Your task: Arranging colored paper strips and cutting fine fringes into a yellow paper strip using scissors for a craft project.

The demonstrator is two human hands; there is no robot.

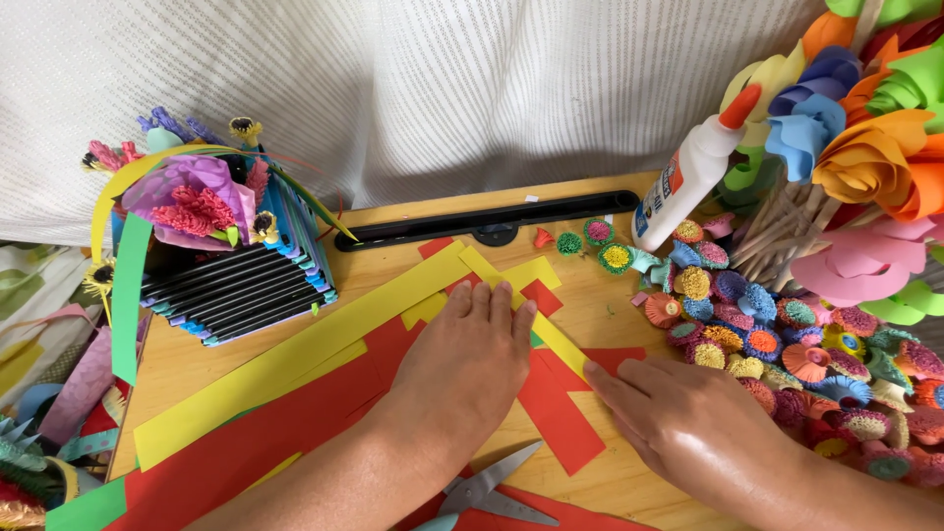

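Observation:
My left hand [462,369] lies flat, palm down, on overlapping yellow and red paper strips on the wooden table [600,295]. Its fingertips rest near a narrow yellow strip [511,295] that runs diagonally toward my right hand [688,418]. The right hand presses its fingertips on the lower end of that strip, over a red paper piece [556,413]. A long wide yellow strip [285,364] stretches to the left under the left wrist. Neither hand grips anything.
Scissors [487,492] lie near the front edge. A white glue bottle with orange cap [688,172] leans at the right by a pile of fringed paper flowers [787,344] and rolled paper roses [865,157]. A decorated paper basket [216,256] stands left.

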